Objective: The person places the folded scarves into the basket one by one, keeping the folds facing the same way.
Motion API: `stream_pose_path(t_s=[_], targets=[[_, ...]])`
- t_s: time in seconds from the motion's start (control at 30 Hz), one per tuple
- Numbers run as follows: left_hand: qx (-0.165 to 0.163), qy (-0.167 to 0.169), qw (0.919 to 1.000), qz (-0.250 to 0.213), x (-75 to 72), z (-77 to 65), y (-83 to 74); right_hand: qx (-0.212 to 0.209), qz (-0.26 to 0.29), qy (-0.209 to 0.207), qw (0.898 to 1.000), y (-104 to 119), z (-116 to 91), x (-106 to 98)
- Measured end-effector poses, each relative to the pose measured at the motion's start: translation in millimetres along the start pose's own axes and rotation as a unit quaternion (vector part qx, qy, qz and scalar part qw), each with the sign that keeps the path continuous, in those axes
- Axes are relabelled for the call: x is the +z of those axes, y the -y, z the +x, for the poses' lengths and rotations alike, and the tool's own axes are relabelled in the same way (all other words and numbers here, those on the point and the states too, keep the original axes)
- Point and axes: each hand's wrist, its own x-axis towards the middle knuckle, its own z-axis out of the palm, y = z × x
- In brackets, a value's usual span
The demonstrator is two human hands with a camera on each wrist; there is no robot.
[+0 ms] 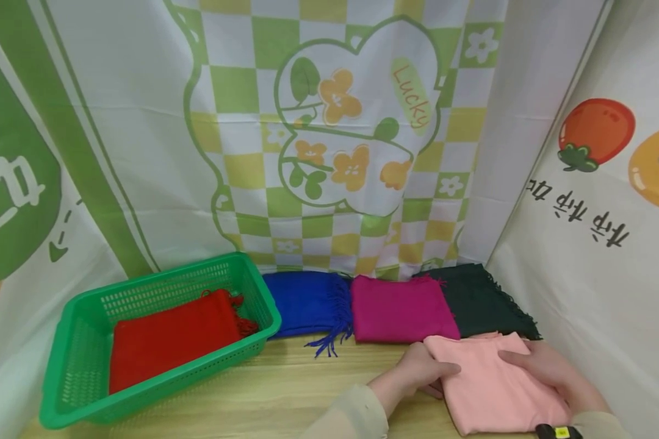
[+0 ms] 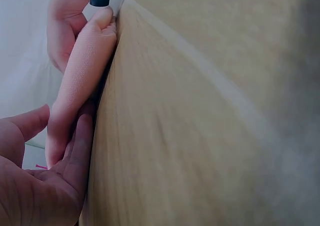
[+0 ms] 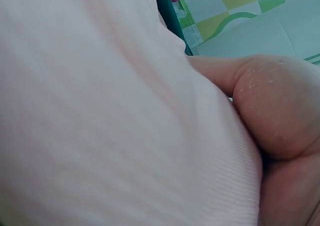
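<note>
Pink cloth [image 1: 500, 390] folded, pinched by your left hand [image 1: 417, 369] and right hand [image 1: 549, 367], hidden fingertips seemingly beneath; basket [image 1: 170, 381] holds only red cloth [image 1: 176, 341].

- "Lucky" [image 1: 412, 91] on the checkered curtain [image 1: 233, 91], behind and right of the green basket [image 1: 82, 360]
- Apparently "柿柿" [image 1: 593, 219], inverted, on the white curtain [image 1: 582, 286] right of the basket
- Unreadable white lettering [image 1: 16, 183] left of it

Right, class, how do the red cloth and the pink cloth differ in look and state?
Colour: the red cloth is strong red; the pink cloth is pale pink.
Place: the red cloth lies in the green basket; the left hand and right hand hold the pink cloth outside it.
Edges: the red cloth shows fringe; the pink cloth shows none in view.
Both are folded.
</note>
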Motion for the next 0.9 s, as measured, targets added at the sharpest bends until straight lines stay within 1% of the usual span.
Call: stream_pose_path(t_s=[0.13,0.23,0.63,0.9], targets=[[0.000,-0.004,1.0000,0.003,0.8,0.2,1.2,0.004,0.017,0.003,1.000,0.5,0.6,1.0],[0.000,0.001,1.0000,0.001,0.3,0.9,2.0,0.006,0.022,0.007,1.000,1.6,-0.1,1.5],[-0.007,0.006,1.0000,0.002,-1.1,1.1,4.5,-0.004,0.019,0.012,1.000,1.4,-0.4,2.0],[-0.008,0.014,0.9999,-0.006,-2.2,0.3,5.4,0.005,0.058,0.019,0.998,3.9,-4.5,3.2]])
